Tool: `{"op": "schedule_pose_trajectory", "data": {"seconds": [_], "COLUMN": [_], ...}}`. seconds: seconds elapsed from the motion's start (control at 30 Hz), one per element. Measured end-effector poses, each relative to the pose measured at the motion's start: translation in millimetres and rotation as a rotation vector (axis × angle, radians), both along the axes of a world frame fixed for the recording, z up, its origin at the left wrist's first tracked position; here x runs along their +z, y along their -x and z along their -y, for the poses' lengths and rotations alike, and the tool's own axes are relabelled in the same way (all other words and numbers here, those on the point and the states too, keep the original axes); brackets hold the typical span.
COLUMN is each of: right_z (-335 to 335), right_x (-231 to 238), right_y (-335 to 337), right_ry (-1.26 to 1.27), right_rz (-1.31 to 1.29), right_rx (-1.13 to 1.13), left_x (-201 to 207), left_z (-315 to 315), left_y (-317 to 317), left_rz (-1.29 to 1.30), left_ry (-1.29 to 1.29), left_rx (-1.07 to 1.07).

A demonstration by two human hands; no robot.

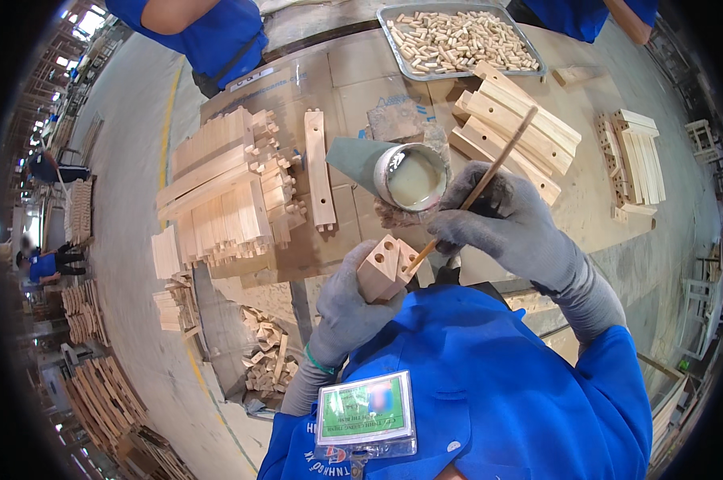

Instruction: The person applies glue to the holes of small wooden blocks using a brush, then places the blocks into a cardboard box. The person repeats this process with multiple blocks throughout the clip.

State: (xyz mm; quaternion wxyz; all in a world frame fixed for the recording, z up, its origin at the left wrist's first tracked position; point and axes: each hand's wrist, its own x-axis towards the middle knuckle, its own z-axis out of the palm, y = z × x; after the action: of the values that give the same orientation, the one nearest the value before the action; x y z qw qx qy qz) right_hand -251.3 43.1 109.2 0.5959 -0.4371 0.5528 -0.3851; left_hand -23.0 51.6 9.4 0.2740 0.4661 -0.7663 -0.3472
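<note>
In a grey glove, my left hand (347, 302) is closed round a few short wooden blocks (380, 270) with round holes in their end faces. My right hand (501, 224), gloved too, pinches a thin wooden stick (497, 164). The stick slants down to the left, and its lower tip is at a hole in the blocks. Just beyond my hands stands a round tub (412, 178) of pale, milky liquid, its rim crusted. A single wooden rail (319, 170) with holes lies left of the tub.
Stacked wooden rails with pegged ends (225, 184) fill the table's left. More drilled wooden pieces (521, 120) lie at the right, beside another stack (637, 156). A metal tray (461, 40) of dowels sits at the back. Two people in blue (209, 40) stand across the cardboard-covered table (349, 64).
</note>
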Motion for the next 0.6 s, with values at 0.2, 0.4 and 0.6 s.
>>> {"op": "schedule_pose_trajectory", "data": {"seconds": [0.2, 0.4, 0.6], "right_z": [-9, -18, -9], "right_x": [10, 25, 1], "right_y": [26, 58, 92], "right_ry": [0.039, 0.124, 0.348], "right_rz": [0.221, 0.096, 0.254], "right_rx": [0.056, 0.187, 0.113], "left_x": [6, 19, 33], "left_z": [-15, -31, -43], "left_y": [23, 48, 46], "left_rz": [-0.034, 0.046, 0.043], "left_ry": [0.012, 0.027, 0.312], "left_rx": [0.004, 0.023, 0.064]}}
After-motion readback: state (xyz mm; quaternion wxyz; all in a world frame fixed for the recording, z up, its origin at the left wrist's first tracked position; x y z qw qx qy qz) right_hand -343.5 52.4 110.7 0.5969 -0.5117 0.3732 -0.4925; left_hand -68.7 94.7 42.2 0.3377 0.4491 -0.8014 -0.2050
